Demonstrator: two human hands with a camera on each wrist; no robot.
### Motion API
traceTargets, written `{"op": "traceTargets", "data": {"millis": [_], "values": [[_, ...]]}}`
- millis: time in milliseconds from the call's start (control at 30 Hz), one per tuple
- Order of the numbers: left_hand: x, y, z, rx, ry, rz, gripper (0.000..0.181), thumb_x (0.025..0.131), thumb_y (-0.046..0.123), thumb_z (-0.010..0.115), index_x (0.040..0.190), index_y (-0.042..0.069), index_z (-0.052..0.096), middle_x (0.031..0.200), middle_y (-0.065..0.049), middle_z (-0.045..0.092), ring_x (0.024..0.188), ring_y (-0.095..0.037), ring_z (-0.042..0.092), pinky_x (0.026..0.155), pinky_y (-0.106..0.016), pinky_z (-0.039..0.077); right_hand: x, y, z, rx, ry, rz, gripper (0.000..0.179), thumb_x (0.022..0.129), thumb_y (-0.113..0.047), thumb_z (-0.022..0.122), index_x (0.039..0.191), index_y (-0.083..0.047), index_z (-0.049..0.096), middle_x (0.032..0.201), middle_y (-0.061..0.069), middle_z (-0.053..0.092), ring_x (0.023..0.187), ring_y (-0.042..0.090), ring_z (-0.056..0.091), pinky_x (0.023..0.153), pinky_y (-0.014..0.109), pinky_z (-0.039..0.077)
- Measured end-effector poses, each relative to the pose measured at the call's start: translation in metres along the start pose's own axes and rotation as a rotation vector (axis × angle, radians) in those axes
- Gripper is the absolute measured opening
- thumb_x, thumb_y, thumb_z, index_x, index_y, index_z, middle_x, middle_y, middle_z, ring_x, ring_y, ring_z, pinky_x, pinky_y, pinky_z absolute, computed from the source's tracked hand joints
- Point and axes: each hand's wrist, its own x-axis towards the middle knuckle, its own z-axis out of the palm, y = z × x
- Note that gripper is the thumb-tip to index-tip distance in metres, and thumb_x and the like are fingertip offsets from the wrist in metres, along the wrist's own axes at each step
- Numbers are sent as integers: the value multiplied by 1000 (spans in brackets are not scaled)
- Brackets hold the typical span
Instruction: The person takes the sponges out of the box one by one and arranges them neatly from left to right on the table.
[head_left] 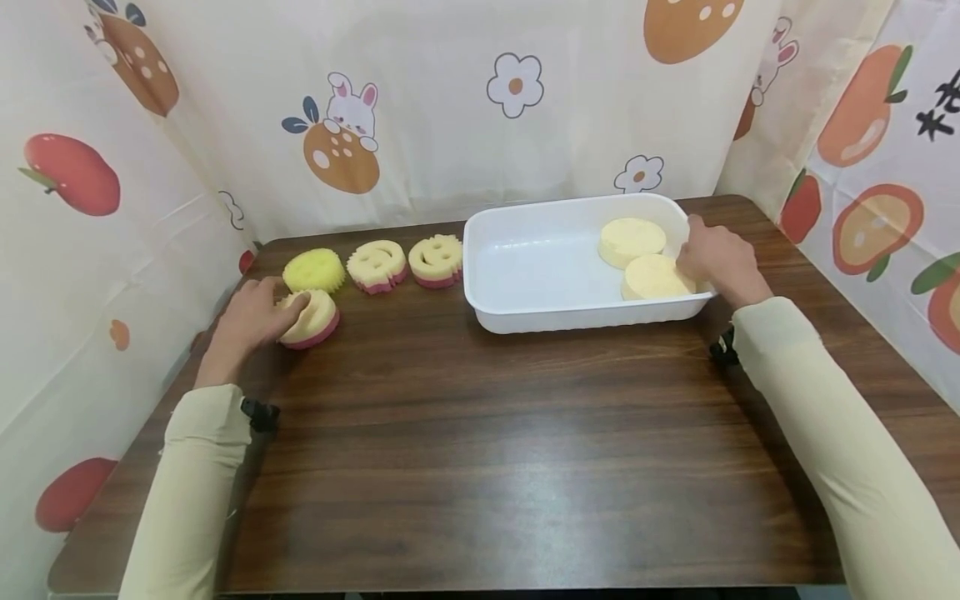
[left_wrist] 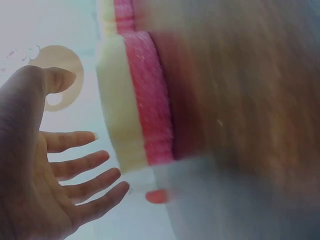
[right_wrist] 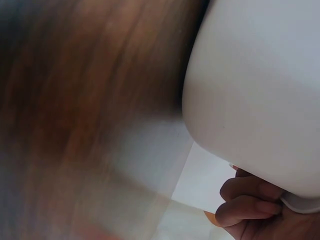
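At the table's left, my left hand [head_left: 253, 317] hovers by a round cream-and-pink sponge [head_left: 321, 318], partly covering it in the head view. The left wrist view shows the fingers spread and the thumb raised, with that sponge [left_wrist: 132, 100] beyond the fingertips. On the right, my right hand [head_left: 722, 257] grips the right rim of a white tray [head_left: 555, 319]. Its fingers curl against the outer wall in the right wrist view; the thumb is hidden there. Two round pale-yellow sponges, one farther back [head_left: 632, 240] and one nearer [head_left: 654, 279], lie inside the tray's right end.
A bright yellow scalloped sponge [head_left: 313, 271] lies behind the left hand's sponge. Two smiley-faced cream-and-pink sponges, one [head_left: 367, 260] left and one [head_left: 423, 265] right, stand in a row toward the tray. Printed curtains [head_left: 450, 125] enclose the wooden table [head_left: 487, 450] at back and sides.
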Motion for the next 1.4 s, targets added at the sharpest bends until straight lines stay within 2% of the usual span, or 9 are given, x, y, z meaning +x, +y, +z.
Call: {"op": "traceTargets", "data": {"millis": [167,333,667,833,1067,1233,1400], "values": [[-4,21,-3,6,40,-4,82,95,62,40,143,-4,41,143,-35,38,126,-52,42,93,-72,40,-1,-1,-1,1,-11,6,62,101,-26,35,151,7,16,127,40,48,102,49,53,83,65,45],[-5,40,-4,16,58,9,76,95,58,44,144,0,40,146,-34,37,131,-54,38,96,-74,39,-2,-3,-1,-5,-6,9,63,101,-26,36,151,7,17,126,40,48,101,49,53,83,65,45],[-3,71,1,42,83,95,70,97,53,48,144,2,41,149,-31,38,136,-50,36,101,-71,38,-5,-2,-1,5,13,0,61,98,-26,36,148,6,21,124,40,50,99,48,54,80,63,44],[-2,89,1,17,113,157,66,96,47,53,144,3,42,145,-29,43,133,-49,41,99,-71,40,-5,-2,-2,11,22,0,60,98,-25,36,147,6,22,123,40,50,97,48,55,78,62,45],[2,114,6,-11,146,250,62,96,42,55,142,2,46,141,-28,48,129,-48,45,102,-64,41,-7,-3,-3,21,34,-1,61,98,-26,34,149,6,20,124,40,50,99,49,54,81,63,45],[5,128,14,17,143,284,60,97,45,54,141,4,49,140,-26,49,128,-46,47,99,-63,44,-9,-4,-2,33,34,2,63,99,-27,33,151,5,19,127,40,48,104,51,53,87,68,43],[6,136,19,33,135,287,59,97,45,53,140,4,50,139,-26,50,128,-45,47,101,-62,44,-9,-4,0,28,51,0,62,98,-28,32,149,6,21,126,40,49,105,52,54,88,68,42]]}}
